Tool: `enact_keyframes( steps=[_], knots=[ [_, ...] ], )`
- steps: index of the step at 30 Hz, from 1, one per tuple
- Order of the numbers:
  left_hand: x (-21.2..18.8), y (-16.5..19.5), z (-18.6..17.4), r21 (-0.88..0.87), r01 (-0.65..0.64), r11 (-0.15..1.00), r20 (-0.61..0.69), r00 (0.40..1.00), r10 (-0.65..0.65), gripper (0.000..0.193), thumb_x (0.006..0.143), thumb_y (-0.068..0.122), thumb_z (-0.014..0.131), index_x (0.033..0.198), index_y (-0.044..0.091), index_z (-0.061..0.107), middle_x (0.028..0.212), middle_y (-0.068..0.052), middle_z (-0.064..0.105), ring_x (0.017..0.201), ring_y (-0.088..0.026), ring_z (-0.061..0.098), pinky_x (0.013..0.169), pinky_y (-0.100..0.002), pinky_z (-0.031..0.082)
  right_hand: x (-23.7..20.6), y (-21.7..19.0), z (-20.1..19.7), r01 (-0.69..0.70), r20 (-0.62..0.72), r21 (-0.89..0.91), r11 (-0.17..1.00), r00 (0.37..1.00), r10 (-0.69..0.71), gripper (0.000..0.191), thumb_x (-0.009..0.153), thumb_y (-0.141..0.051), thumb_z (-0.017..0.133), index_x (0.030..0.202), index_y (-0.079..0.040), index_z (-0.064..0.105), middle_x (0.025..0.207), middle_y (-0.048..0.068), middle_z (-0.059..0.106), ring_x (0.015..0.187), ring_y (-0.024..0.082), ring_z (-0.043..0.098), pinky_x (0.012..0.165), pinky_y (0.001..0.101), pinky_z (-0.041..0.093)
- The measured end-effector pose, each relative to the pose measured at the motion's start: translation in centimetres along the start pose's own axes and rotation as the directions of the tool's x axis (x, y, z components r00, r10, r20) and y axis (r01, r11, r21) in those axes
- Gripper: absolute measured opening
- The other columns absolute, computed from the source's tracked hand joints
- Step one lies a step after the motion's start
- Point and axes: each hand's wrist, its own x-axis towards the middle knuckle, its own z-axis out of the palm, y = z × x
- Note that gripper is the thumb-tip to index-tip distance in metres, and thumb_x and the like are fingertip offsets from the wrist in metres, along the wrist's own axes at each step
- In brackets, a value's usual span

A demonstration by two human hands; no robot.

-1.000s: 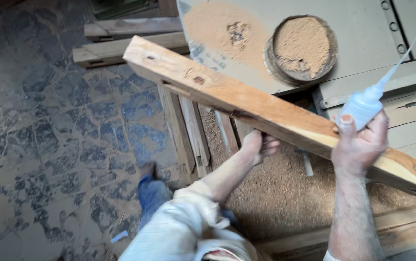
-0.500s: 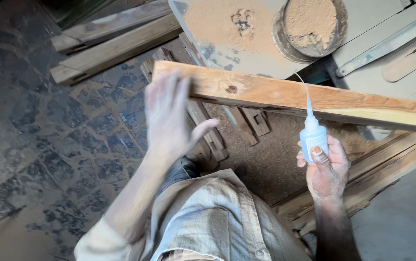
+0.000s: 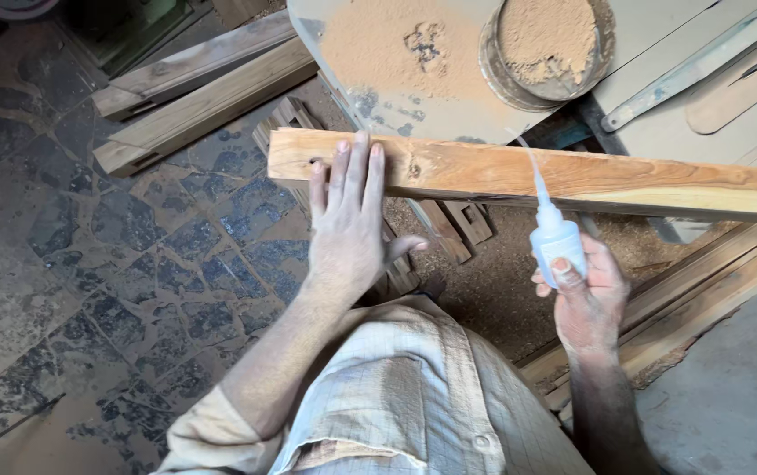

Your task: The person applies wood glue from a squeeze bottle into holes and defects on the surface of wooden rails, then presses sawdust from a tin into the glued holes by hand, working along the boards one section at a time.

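A long wooden board [image 3: 572, 176] is seen lying across the scene from left to right, its far edge against a sawdust-covered machine table [image 3: 660, 105]. The left hand [image 3: 348, 229] is laid flat and open on the board's left end, fingers spread and extended, thumb out to the right, nothing gripped. A small white squeeze bottle [image 3: 557, 242] is held closed in the right hand [image 3: 585, 303], near the board's middle, its thin nozzle pointed up at the board's near face. A round dish of sawdust [image 3: 547, 40] is set on the table beyond. Loose timbers [image 3: 194, 97] are stacked on the stone floor [image 3: 88, 264] at far left.
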Motion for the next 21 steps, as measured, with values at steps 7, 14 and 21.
enact_keyframes(
  steps=[7, 14, 21],
  knots=[
    [-0.8, 0.4, 1.1, 0.076, -0.046, 0.996, -0.007, 0.999, 0.046, 0.124, 0.065, 0.071, 0.078, 0.164, 0.022, 0.021, 0.170, -0.016, 0.012, 0.158, -0.036, 0.013, 0.125, -0.067, 0.009, 1.1, 1.1, -1.4, -0.062, 0.127, -0.012, 0.998, 0.990, 0.063, 0.064, 0.093, -0.033, 0.080, 0.138, 0.005, 0.054, 0.108, 0.013, 0.070, 0.081, 0.016, 0.067, 0.066, 0.0292, 0.053],
    [0.4, -0.3, -0.2, 0.097, -0.055, 0.994, -0.012, 0.998, 0.056, 0.126, 0.063, 0.074, 0.079, 0.162, 0.021, 0.023, 0.167, -0.020, 0.009, 0.155, -0.040, 0.011, 0.122, -0.069, 0.009, 1.0, 2.2, -1.5, -0.085, 0.181, -0.071, 0.994, 0.979, 0.097, 0.059, 0.095, -0.027, 0.078, 0.138, 0.005, 0.055, 0.106, 0.011, 0.070, 0.079, 0.014, 0.065, 0.066, 0.0277, 0.053],
    [0.8, -4.4, -1.4, 0.006, 0.107, 0.994, -0.087, 0.991, -0.106, 0.127, 0.058, 0.070, 0.085, 0.160, 0.017, 0.030, 0.167, -0.018, 0.015, 0.156, -0.039, 0.013, 0.124, -0.065, 0.009, 0.9, 1.4, -0.4, -0.071, 0.177, -0.245, 0.967, 0.977, 0.116, 0.057, 0.093, -0.028, 0.078, 0.135, 0.004, 0.058, 0.106, 0.008, 0.072, 0.078, 0.009, 0.066, 0.065, 0.0241, 0.054]
  ],
)
